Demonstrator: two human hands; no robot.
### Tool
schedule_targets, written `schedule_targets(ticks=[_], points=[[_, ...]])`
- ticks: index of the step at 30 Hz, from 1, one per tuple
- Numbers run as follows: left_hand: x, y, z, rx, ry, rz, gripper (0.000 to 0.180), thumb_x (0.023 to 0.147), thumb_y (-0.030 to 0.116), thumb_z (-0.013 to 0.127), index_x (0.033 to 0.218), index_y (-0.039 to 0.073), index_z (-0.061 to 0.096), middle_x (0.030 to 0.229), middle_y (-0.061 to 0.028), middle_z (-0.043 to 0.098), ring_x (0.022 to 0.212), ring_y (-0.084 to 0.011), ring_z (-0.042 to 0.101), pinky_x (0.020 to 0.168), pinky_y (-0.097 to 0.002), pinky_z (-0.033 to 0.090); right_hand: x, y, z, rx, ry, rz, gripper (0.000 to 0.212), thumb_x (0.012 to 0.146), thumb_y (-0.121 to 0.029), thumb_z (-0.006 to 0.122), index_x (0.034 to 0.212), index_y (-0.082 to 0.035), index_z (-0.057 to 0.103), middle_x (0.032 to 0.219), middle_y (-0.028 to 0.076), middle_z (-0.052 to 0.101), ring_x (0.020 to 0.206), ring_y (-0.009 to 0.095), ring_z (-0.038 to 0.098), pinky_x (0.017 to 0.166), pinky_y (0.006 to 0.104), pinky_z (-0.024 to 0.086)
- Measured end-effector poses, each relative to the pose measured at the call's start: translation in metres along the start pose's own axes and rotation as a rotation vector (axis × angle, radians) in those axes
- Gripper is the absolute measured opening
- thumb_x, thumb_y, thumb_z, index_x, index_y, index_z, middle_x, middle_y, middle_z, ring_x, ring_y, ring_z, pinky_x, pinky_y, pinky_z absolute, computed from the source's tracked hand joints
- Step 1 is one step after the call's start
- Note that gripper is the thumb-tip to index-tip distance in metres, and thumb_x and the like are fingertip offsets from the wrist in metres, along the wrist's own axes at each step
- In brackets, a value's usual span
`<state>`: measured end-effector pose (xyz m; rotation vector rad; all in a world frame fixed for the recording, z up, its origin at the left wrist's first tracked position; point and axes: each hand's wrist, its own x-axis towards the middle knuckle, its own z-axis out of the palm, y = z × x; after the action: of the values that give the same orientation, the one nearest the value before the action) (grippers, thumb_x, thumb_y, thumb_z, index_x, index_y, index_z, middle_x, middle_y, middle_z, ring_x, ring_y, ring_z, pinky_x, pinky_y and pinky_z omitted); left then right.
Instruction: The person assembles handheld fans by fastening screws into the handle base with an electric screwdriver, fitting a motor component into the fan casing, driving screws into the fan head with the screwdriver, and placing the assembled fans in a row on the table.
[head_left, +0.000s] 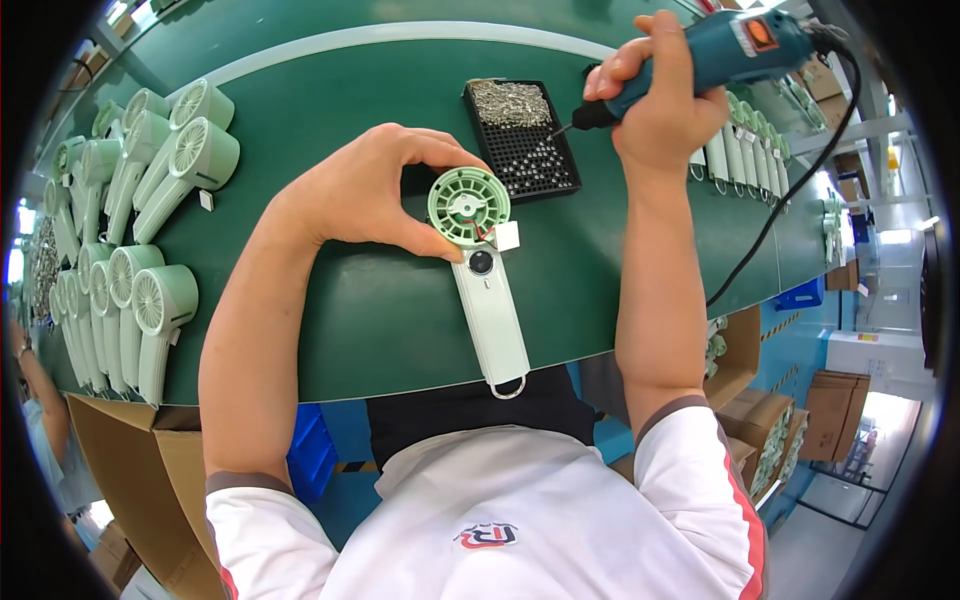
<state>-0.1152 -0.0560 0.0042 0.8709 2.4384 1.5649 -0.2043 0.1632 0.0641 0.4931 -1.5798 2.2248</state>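
Two hands at work over a green desk [380,340], both occupied. We see the left hand [352,190] curved into a wide C, thumb and fingers well parted, grasping the round head of a pale green handheld fan [492,315]. Thumb presses the lower left of the head, near where it meets the handle; fingers reach round its upper side. The fan lies in front of the person, head away, handle slanting toward the body, its metal loop [508,390] at the desk's near edge. We note ribs inside the head, a red wire low in it, a white tag [507,236] beside it and a dark round button [480,262] below.

Right hand [662,120] is closed around a teal electric screwdriver [735,50], raised to the right. Its bit points down-left over a black tray [568,180]; whether it touches a screw, we cannot tell. In the tray we find loose screws [510,104] heaped at the far end, others set in the grid.

More fans [205,155] crowd the left side; another row [745,158] stands right, past the forearm.
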Motion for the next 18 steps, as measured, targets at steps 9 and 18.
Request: schedule_targets(ticks=[9, 18], points=[[0.0, -0.004, 0.0, -0.016, 0.004, 0.028, 0.062, 0.062, 0.021, 0.094, 0.116, -0.001, 0.074, 0.103, -0.0099, 0.074, 0.092, -0.0219, 0.07, 0.09, -0.0312, 0.054, -0.046, -0.062, 0.058, 0.151, -0.054, 0.136, 0.024, 0.104, -0.02, 0.058, 0.101, 0.004, 0.062, 0.06, 0.008, 0.055, 0.042, 0.018, 0.052, 0.042, 0.0345, 0.047], [-0.001, 0.007, -0.004, 0.04, -0.025, -0.035, 0.066, 0.062, 0.022, 0.095, 0.117, -0.006, 0.072, 0.105, -0.0117, 0.073, 0.094, -0.0231, 0.069, 0.091, -0.0317, 0.054, -0.063, -0.05, 0.068, 0.061, -0.117, 0.124, 0.019, 0.102, -0.012, 0.061, 0.101, 0.007, 0.062, 0.06, 0.009, 0.058, 0.044, 0.016, 0.052, 0.044, 0.0307, 0.046]])
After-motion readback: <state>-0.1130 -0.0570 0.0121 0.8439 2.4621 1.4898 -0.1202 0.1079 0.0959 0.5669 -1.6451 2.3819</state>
